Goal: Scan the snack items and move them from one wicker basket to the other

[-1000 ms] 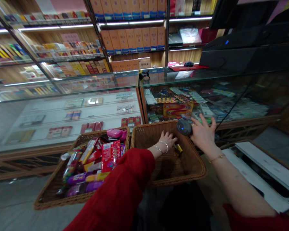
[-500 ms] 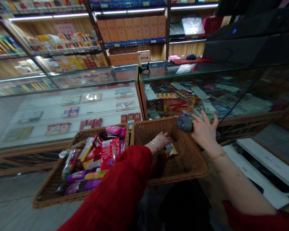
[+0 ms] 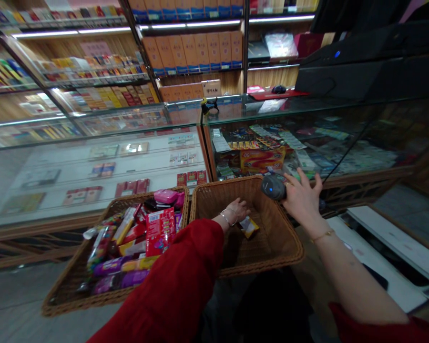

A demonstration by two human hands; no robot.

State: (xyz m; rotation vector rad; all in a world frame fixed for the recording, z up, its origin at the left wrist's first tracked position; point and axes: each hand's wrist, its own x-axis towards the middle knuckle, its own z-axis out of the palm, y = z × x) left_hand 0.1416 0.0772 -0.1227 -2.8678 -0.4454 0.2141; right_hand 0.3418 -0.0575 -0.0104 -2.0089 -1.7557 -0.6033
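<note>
My left hand is inside the right wicker basket, its fingers loosely bent and apart, with nothing visible in them. Just below its fingertips, a small yellow-and-white packet lies on the basket floor. A dark grey barcode scanner is gripped in my right hand over the basket's right rim. The scanner shows a small blue light and points left, toward the basket. Beside it, the left wicker basket holds several sweets and snack packs, among them a red packet and a pink item.
A glass display counter runs behind both baskets, with boxed goods on shelves beyond. On the counter sit a red mat, a mouse and a black machine. White boxes lie at the right.
My left hand has drawn back slightly from the packet, its fingers more bent. The packet shows more white than before. My right hand keeps the scanner in about the same place; the view has shifted a little.
</note>
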